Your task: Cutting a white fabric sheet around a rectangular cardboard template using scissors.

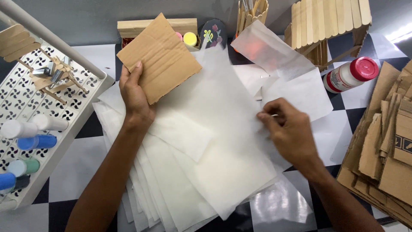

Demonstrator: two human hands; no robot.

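Two bare hands work over a checkered surface (77, 172). The left hand (135, 96) has its grip closed on one square of brown corrugated cardboard (159, 58), creased and tilted, held above a fanned stack of translucent white paper sheets (206, 146) – too many to count. The right hand (289, 129) pinches the edge of the top sheet. One red-capped glue bottle (349, 74) lies at right, near a pile of cardboard scraps (386, 141).

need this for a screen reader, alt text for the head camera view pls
Seen from above, a person's left hand holds a square of brown cardboard while the right hand pinches the edge of a translucent paper sheet atop a stack on a checkered table. A glue bottle lies nearby.
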